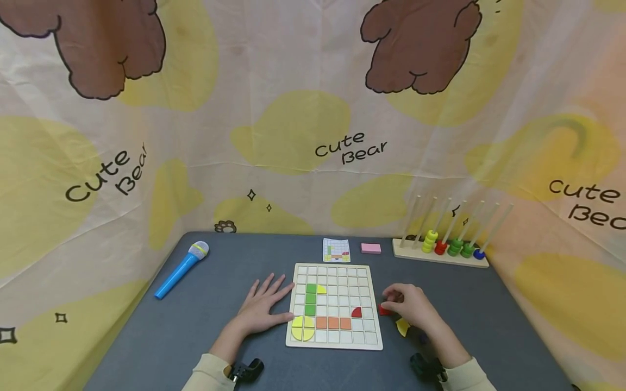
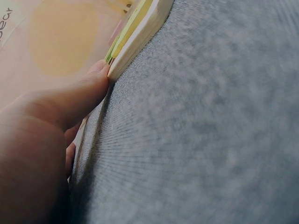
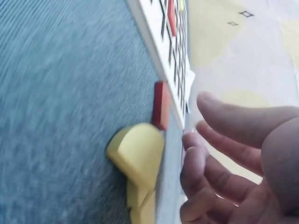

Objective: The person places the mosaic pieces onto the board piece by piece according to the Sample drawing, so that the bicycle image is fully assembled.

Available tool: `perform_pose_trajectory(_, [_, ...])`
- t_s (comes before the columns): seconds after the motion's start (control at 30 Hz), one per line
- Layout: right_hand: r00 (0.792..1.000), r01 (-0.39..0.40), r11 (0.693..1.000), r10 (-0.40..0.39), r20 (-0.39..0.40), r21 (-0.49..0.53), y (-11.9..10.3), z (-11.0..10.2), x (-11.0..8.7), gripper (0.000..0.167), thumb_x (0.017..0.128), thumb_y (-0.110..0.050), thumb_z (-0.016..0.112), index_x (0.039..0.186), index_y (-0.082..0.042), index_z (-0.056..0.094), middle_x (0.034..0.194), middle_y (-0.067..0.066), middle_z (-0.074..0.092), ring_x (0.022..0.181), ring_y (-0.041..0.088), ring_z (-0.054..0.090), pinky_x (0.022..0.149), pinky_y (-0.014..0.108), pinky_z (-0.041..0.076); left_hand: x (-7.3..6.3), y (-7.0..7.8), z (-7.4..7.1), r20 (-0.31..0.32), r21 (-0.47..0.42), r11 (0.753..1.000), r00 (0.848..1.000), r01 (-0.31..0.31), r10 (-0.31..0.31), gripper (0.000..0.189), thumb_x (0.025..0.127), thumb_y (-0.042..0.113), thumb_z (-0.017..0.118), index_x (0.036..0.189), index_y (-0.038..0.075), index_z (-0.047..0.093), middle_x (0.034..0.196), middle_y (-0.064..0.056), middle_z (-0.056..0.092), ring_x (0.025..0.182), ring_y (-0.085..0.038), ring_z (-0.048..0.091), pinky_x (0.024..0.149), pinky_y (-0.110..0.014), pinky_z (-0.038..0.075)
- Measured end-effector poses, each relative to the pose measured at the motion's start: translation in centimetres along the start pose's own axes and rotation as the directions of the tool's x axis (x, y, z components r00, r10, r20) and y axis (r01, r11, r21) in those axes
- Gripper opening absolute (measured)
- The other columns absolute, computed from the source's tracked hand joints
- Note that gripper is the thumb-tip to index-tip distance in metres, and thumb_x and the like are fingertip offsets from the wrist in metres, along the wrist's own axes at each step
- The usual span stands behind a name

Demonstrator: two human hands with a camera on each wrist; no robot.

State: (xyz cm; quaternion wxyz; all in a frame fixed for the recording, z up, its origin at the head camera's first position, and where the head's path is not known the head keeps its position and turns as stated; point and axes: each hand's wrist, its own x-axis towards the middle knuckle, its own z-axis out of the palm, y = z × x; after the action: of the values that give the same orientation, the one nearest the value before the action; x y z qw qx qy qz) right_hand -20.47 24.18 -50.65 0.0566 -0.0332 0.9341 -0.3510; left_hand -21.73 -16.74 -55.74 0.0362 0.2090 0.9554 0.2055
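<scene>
My left hand (image 1: 260, 310) lies with fingers spread on the table, its thumb and a fingertip touching the left edge of the white grid board (image 1: 374, 339). Green squares (image 1: 311, 298), orange squares (image 1: 333, 323), yellow quarter-rounds (image 1: 302, 328) and a red quarter-round (image 1: 357, 312) sit in the board's cells. Right of the board, my right hand (image 1: 413, 307) hovers with loosely bent fingers. In the right wrist view a gap shows between thumb and fingers, with nothing visibly held. Below them lie a red piece (image 3: 161, 105) and a yellow rounded piece (image 3: 140, 151).
Behind the board lie a pattern card (image 1: 336, 250) and a pink block (image 1: 370, 248). A bead stand with upright rods (image 1: 440, 255) stands at the back right. A blue toy microphone (image 1: 181, 270) is at the left. Printed cloth (image 1: 293, 136) hangs around the table (image 1: 235, 252).
</scene>
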Motion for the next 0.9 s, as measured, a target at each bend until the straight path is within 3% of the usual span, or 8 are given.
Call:
perform_pose_trajectory(0.17, [0.999,-0.008,1.000,0.010,0.046,-0.029,0.9,0.0,0.2,0.031,0.079,-0.020,0.088,0.105,-0.010,0.074,0.084,-0.001,0.062,0.074,0.016,0.051,0.062,0.028,0.042,0.0,0.0,-0.1,0.010,-0.003,1.000,1.000,0.009,-0.009,0.084,0.087,0.073,0.057,0.158,0.034,0.036,0.168,0.000,0.025,0.157,-0.033,0.010,0.123,-0.062,0.002])
perform_pose_trajectory(0.57, [0.997,0.012,0.998,-0.007,0.077,-0.061,1.6,0.1,0.3,0.021,0.077,-0.019,0.089,0.089,-0.013,0.072,0.080,0.000,0.059,0.073,0.016,0.050,0.064,0.030,0.040,0.0,0.1,-0.1,0.019,-0.013,1.000,1.000,0.011,-0.011,0.083,0.087,0.073,0.057,0.158,0.036,0.034,0.168,0.001,0.024,0.158,-0.032,0.009,0.123,-0.062,0.000])
perform_pose_trajectory(0.9, [0.997,-0.029,0.999,0.026,0.075,0.044,1.3,-0.2,0.2,0.016,0.082,-0.013,0.085,0.082,-0.012,0.068,0.075,0.001,0.060,0.069,0.017,0.053,0.057,0.027,0.044,0.1,0.0,0.1,0.014,0.002,1.000,1.000,0.011,-0.011,0.083,0.087,0.074,0.056,0.158,0.036,0.034,0.168,0.001,0.025,0.157,-0.032,0.009,0.123,-0.062,0.001])
